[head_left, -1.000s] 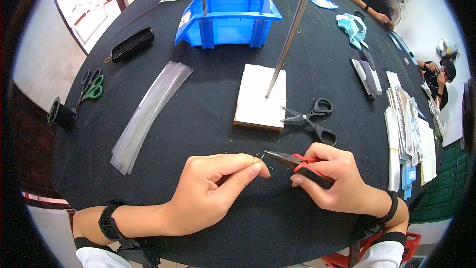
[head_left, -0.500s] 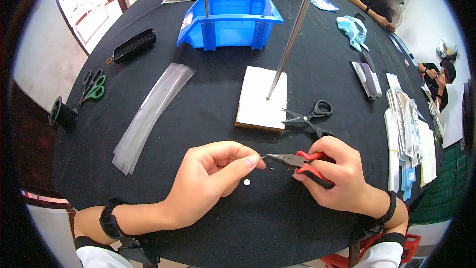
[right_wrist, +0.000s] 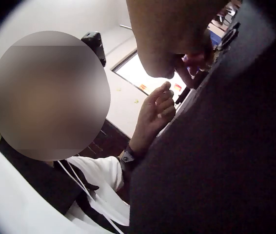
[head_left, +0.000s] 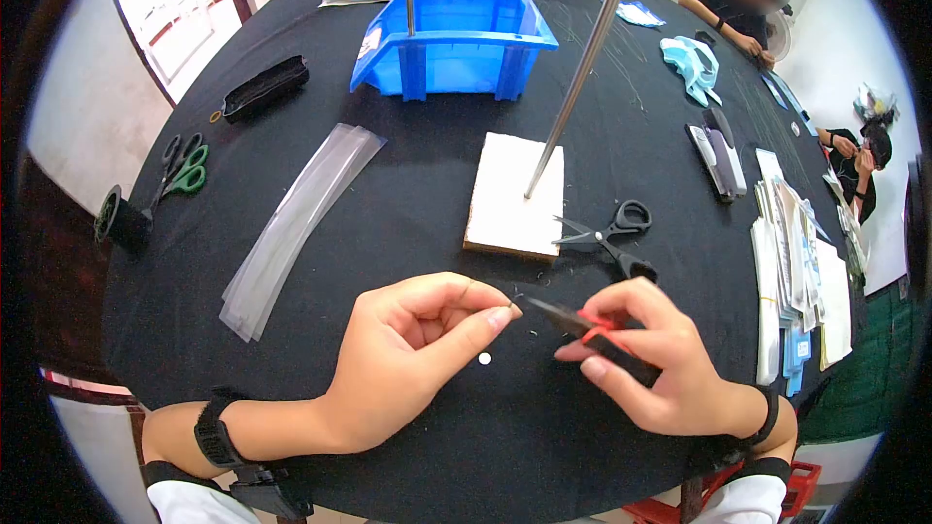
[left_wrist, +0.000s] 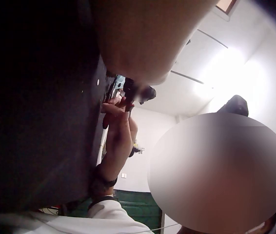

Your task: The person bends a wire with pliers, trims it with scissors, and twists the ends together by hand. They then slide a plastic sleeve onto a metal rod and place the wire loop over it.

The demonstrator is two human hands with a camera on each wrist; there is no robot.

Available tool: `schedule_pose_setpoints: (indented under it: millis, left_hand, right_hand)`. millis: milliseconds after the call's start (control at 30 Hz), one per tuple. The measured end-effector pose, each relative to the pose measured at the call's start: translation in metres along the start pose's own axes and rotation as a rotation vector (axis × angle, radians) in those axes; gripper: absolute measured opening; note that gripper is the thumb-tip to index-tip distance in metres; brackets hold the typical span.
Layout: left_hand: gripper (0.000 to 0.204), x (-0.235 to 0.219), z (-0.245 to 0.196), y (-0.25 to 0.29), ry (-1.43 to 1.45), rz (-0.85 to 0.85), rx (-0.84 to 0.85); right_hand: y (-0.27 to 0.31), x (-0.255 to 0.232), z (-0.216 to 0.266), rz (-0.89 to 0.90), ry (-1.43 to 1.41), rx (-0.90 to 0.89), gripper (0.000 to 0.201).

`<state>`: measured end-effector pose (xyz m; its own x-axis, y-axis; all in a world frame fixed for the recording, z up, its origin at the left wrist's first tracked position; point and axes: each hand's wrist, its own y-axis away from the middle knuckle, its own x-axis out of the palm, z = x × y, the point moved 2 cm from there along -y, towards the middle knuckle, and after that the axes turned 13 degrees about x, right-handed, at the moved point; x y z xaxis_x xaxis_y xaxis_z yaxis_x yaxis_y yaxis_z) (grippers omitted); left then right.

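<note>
In the head view my left hand pinches a thin, short strand between thumb and index finger; whether it is wire or thread I cannot tell. Close to those fingertips is the tip of the needle-nose pliers, slightly blurred, with red and black handles. My right hand holds the pliers by the handles, thumb below and partly away from them. A small white disc lies on the black cloth beside the left thumb. The right wrist view shows the left hand with thumb and finger together.
Black scissors lie by a white block bearing a slanted metal rod. Behind stands a blue bin. Clear plastic sleeves lie left; a stapler and packet stacks lie right. Other people sit around the table.
The pliers have tilted, tip up and handles down, and the right hand's grip on them has loosened. The left hand turned slightly, uncovering the white disc, and keeps its pinch.
</note>
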<state>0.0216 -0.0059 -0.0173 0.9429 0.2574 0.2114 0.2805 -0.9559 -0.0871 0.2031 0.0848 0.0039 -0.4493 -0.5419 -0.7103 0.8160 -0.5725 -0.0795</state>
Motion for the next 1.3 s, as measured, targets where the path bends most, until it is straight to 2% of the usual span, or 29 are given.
schedule_pose_setpoints:
  millis: [33,100,200,400,600,700,900,1100,1200,1300]
  left_hand:
    - [0.012,-0.0002,0.0007,0.0014,-0.036,0.023,0.030]
    - [0.011,-0.0012,0.0023,0.0041,-0.108,0.071,0.089]
    - [0.010,-0.0019,-0.0017,0.0049,-0.169,0.092,0.045]
    - [0.009,-0.0020,0.0051,0.0052,-0.114,0.074,0.110]
    - [0.010,-0.0028,-0.0011,0.0051,-0.134,0.131,0.015]
    - [0.010,-0.0032,0.0007,0.0046,-0.148,0.147,0.001]
    - [0.009,-0.0006,-0.0017,0.0026,-0.221,0.113,0.084]
    - [0.018,-0.0068,0.0036,0.0026,-0.396,0.174,0.144]
    - [0.026,-0.0068,0.0050,0.0018,-0.387,0.154,0.183]
    - [0.026,-0.0040,-0.0027,-0.0004,-0.469,0.169,0.332]
  right_hand:
    - [0.0027,0.0004,0.0003,0.092,-0.033,0.097,0.016]
    - [0.0032,0.0010,0.0031,0.113,-0.014,0.107,0.016]
    - [0.0015,0.0030,0.0006,0.062,-0.053,0.007,0.016]
    - [0.0029,0.0068,-0.0006,0.062,-0.068,0.007,0.018]
    - [0.0008,0.0050,0.0007,0.046,0.018,-0.050,0.017]
    - [0.0020,0.0034,0.0004,0.086,0.051,-0.018,0.016]
    - [0.0048,0.0028,-0.0022,0.098,-0.125,0.063,0.013]
    - [0.0040,0.0000,-0.0007,0.173,-0.201,0.116,0.013]
    - [0.0039,-0.0006,-0.0001,0.183,-0.211,0.123,0.013]
    - [0.0044,-0.0012,0.0010,0.198,-0.227,0.133,0.014]
